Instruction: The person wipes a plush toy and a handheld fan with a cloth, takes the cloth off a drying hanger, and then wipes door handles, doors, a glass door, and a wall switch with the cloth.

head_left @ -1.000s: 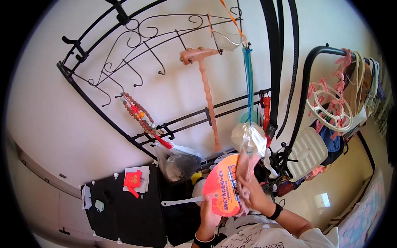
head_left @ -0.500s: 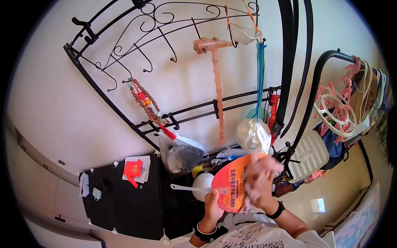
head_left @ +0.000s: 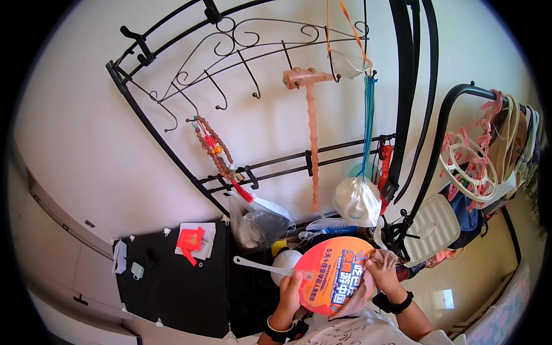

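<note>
An orange hand fan (head_left: pixel 329 275) with a white handle (head_left: pixel 270 267) and printed characters is held in front of my body. My left hand (head_left: pixel 290 292) grips it where the handle meets the disc, thumb on the front face. My right hand (head_left: pixel 386 276) is closed on a pinkish cloth (head_left: pixel 368 283) at the fan's right edge. Part of the cloth hangs behind the fan and shows below it. Behind the fan's left side is a white round object (head_left: pixel 283 265), partly hidden.
A black metal rack (head_left: pixel 155 126) with hooks holds a bead string (head_left: pixel 213 146), a pink massage hammer (head_left: pixel 312 138) and a white bag (head_left: pixel 357 201). Red envelopes (head_left: pixel 191 238) lie on the black surface (head_left: pixel 172 287) at left. A hanger stand (head_left: pixel 443 115) with clothes is at right.
My right hand with the cloth has moved from over the fan's face to its right edge, uncovering more print. The view has shifted, so the rack sits lower and further right.
</note>
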A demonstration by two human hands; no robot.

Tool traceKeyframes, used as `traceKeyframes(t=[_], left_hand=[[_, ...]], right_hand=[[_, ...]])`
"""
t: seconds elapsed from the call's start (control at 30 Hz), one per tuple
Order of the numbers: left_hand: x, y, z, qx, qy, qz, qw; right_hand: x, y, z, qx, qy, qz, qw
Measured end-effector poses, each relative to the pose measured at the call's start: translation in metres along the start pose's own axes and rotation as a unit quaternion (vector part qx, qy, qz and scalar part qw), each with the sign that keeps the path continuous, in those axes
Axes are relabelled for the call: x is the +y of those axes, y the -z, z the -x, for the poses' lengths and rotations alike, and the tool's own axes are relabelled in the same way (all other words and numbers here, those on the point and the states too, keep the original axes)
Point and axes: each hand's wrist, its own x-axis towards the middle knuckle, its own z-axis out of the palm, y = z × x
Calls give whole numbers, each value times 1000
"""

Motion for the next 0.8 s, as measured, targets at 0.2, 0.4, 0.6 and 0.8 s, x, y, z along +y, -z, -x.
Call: traceKeyframes(t=[0.2,0.4,0.6,0.8], left_hand=[[23,-1,-9,-19,10,-14,1000],[71,-4,-41,-63,-43,-86,993],[98,-22,-60,-106,-87,-147,980],[135,-45,-94,-52,-164,-122,978]], right_hand=[[-1,1,12,1,68,-36,997],[-14,0,7,-77,104,15,991],[-61,-27,-35,111,168,-116,973],[-109,-50,-72,103,249,-120,955]])
